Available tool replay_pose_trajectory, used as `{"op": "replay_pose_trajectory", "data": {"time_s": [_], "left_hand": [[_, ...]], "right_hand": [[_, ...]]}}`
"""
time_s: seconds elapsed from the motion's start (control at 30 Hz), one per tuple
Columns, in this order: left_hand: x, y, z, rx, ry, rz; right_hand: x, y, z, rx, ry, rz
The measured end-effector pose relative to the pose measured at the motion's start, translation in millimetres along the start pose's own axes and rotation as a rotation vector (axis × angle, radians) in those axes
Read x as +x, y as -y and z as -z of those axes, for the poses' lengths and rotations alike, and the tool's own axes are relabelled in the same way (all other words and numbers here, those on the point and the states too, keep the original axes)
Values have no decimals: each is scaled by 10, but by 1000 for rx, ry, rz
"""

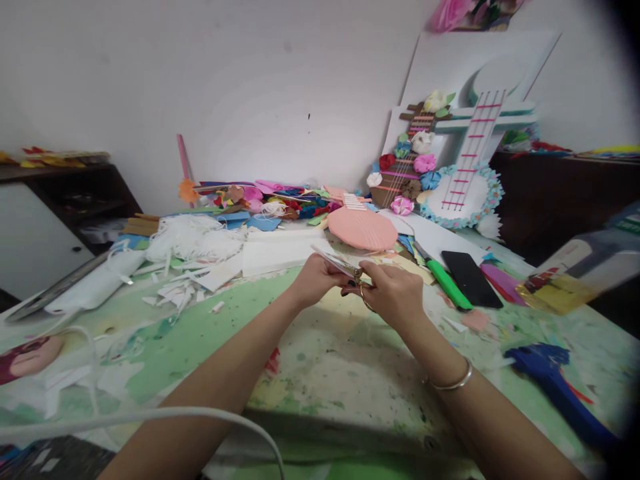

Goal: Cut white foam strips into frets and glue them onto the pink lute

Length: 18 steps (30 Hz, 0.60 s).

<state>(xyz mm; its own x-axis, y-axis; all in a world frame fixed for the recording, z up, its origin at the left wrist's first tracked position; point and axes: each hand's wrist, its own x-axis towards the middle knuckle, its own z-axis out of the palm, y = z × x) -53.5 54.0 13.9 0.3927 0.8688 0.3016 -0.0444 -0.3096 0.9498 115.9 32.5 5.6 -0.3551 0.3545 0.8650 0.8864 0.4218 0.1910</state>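
Note:
Over the middle of the table my two hands meet. My right hand (395,290) is closed around a pair of scissors (369,300), whose gold-coloured handle loop shows below the fingers. Pinched in my left hand (320,279) is a thin white piece that looks like paper (334,259), right at the scissors. The fingers hide much of both, so the exact contact between blades and paper cannot be made out. Just beyond the hands lies a pink paper guitar (363,230) with pale strings and a white-striped neck.
On the right lie a green utility knife (449,283), a black phone (471,279), a blue glue gun (560,390) and a clear plastic container (583,270). White paper scraps (180,293) and a white string heap (193,237) sit left. A white cable (200,415) crosses the front. Decorated guitars (463,190) lean behind.

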Motion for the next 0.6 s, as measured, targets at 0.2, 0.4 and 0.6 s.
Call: {"op": "replay_pose_trajectory", "data": {"time_s": [0.2,0.4,0.6], "left_hand": [[-7,-11,-9,-35,20,3],[-5,-24,-3,-49,44,5],[-32,-173,39,-125,5,14]], "right_hand": [[-6,17,14,9,-3,5],[2,17,23,11,-26,-4],[-12,-34,62,69,-4,-43]]}}
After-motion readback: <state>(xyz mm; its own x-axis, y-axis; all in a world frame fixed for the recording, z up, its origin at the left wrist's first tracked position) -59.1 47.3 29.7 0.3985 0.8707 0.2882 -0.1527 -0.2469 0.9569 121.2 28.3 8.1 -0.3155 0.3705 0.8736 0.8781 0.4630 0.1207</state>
